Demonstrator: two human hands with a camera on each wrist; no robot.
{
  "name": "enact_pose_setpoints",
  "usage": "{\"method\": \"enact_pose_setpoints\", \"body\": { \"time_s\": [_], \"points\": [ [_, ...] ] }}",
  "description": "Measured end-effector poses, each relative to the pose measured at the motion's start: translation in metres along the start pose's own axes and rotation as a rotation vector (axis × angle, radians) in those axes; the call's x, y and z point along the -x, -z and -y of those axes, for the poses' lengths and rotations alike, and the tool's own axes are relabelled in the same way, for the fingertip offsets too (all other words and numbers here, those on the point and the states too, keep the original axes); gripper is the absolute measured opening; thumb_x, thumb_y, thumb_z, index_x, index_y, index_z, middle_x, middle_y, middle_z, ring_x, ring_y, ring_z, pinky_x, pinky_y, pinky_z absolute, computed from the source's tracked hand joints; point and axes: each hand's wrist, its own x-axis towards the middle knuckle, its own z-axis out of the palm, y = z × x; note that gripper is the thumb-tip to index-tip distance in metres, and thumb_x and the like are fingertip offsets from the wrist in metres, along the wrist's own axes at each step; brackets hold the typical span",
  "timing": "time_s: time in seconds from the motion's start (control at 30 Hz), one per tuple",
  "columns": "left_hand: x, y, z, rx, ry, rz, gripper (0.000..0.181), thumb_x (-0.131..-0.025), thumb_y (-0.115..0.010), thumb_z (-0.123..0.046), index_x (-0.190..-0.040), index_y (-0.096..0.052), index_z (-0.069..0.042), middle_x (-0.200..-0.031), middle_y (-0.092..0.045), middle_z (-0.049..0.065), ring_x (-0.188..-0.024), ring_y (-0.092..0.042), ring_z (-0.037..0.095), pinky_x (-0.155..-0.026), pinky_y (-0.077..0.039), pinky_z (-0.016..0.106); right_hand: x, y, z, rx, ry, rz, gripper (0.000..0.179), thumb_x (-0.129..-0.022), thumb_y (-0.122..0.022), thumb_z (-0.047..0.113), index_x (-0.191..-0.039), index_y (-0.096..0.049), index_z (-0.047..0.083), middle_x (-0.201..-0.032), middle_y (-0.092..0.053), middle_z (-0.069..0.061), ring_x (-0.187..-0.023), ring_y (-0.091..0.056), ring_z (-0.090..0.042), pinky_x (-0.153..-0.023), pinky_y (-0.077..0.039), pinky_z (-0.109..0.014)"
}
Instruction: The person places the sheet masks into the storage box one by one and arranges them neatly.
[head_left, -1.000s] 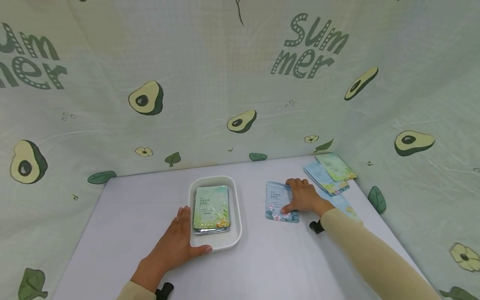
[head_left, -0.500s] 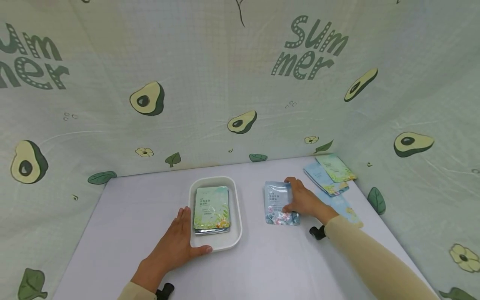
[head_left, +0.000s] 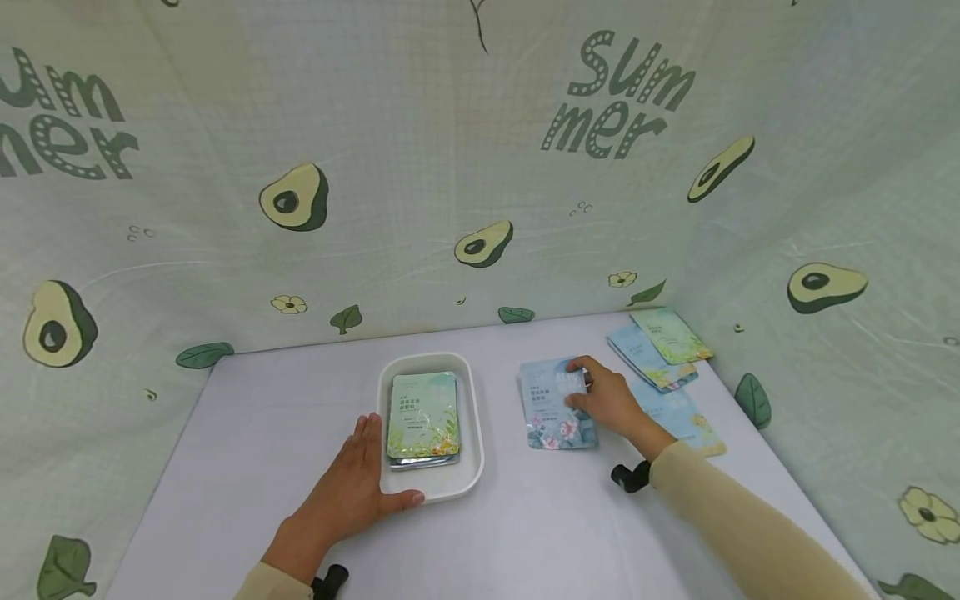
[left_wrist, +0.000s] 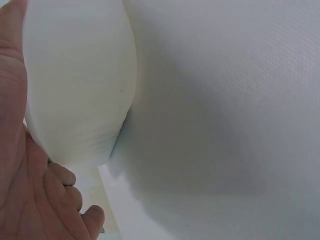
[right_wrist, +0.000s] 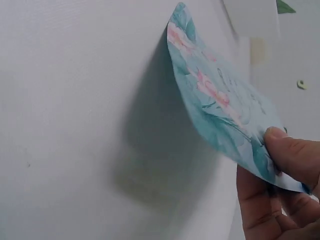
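My right hand (head_left: 609, 400) pinches the right edge of a blue flower-printed sachet (head_left: 552, 408), thumb on top and fingers beneath. In the right wrist view the sachet (right_wrist: 220, 100) is lifted off the table and tilted, its shadow falling below. My left hand (head_left: 347, 483) lies against the white tray (head_left: 470, 433), straight fingers along its left side and thumb at its front rim. The left wrist view shows the tray's outer wall (left_wrist: 80, 85) beside the palm. Inside the tray, a green sachet (head_left: 423, 415) lies on top of another with a silvery edge.
At the table's back right, a green sachet (head_left: 671, 335) overlaps blue ones (head_left: 647, 354). Another blue sachet (head_left: 678, 410) lies partly behind my right hand and forearm. A patterned cloth (head_left: 390, 167) hangs along the back and right edges of the white table (head_left: 300, 392).
My right hand has taken hold of the blue sachet, raised it off the table and shifted it slightly left. The left hand and the tray have stayed put.
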Motion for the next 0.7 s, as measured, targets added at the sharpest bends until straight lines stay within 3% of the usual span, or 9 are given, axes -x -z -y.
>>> {"method": "enact_pose_setpoints", "body": {
  "time_s": [0.13,0.27,0.53,0.7],
  "points": [
    [-0.0006,-0.0008,0.0012,-0.001,0.005,0.004,0.145,-0.078,-0.069,-0.086,-0.165,-0.006,0.011,-0.172,-0.016,0.031,-0.162,-0.012,0.047,-0.128,-0.023,0.061,-0.001,-0.0015,-0.0016,-0.095,-0.015,0.019,0.047,-0.097,-0.075,0.012,-0.14,-0.056,0.013,-0.126,-0.065,-0.026,-0.086,-0.064,-0.024,-0.066,-0.053,-0.033],
    [-0.0007,-0.0008,0.0011,0.002,0.01,0.003,0.144,-0.078,-0.071,-0.084,-0.165,-0.006,0.01,-0.172,-0.016,0.031,-0.162,-0.012,0.046,-0.128,-0.023,0.061,-0.0033,-0.0013,-0.0013,-0.214,-0.053,0.075,0.05,-0.101,-0.07,0.009,-0.147,-0.05,0.014,-0.123,-0.067,-0.023,-0.082,-0.066,-0.023,-0.065,-0.058,-0.038],
    [-0.0002,0.0014,0.0002,-0.016,0.004,0.01,0.146,-0.077,-0.068,-0.087,-0.164,-0.007,0.012,-0.172,-0.016,0.032,-0.161,-0.012,0.047,-0.128,-0.025,0.061,-0.0075,-0.0043,0.0013,-0.142,-0.108,-0.011,0.05,-0.1,-0.072,0.01,-0.146,-0.054,0.017,-0.127,-0.068,-0.024,-0.089,-0.07,-0.023,-0.067,-0.057,-0.032],
    [-0.0007,0.0004,-0.001,-0.01,0.01,0.01,0.146,-0.076,-0.069,-0.087,-0.164,-0.006,0.011,-0.173,-0.014,0.03,-0.162,-0.012,0.047,-0.129,-0.024,0.06,-0.0101,-0.007,0.0034,-0.198,-0.128,-0.018,0.049,-0.101,-0.072,0.011,-0.146,-0.053,0.016,-0.125,-0.069,-0.022,-0.088,-0.07,-0.023,-0.069,-0.059,-0.034]
  ]
}}
